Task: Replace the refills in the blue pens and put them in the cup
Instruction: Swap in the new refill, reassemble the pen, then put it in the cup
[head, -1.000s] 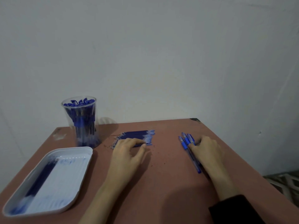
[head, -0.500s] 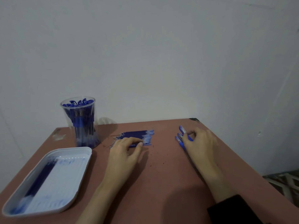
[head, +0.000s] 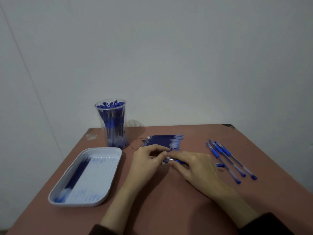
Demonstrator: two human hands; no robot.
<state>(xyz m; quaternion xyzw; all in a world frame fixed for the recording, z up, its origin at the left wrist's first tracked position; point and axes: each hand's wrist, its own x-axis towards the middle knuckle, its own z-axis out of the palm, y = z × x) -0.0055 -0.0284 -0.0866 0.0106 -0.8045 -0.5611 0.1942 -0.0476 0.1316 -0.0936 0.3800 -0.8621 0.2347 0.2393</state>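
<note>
dark sleeves (head: 264, 224) are showing at the bottom edge, and both forearms are reaching forward over the counter (head: 169, 209). the left hand (head: 149, 161) and right hand (head: 197, 167) are meeting near the middle of it, both holding one pen (head: 176, 161) that is lying crosswise between them. the left hand is pinching the pen's left end with curled fingers and thumb. the right hand is gripping the barrel with its fingers wrapping over the top, and the pen's blue tail is poking out past that hand's right side. i cannot tell whether the pen is touching the counter.

to the left a white tray (head: 84, 203) is sitting flat, holding refills (head: 76, 173) in rows, the dark ones along its left side. to the right three loose pens (head: 227, 158) are lying side by side on a slant, well apart from the hands.

just beyond the hands a stack (head: 162, 141) of refills is lying flat, tips pointing left, its near edge just beside the left hand's knuckles. further back on the left a clear cup (head: 112, 129) is standing upright near the tray's far corner, packed with pens (head: 111, 106). a pale wall (head: 169, 65) is rising behind.
</note>
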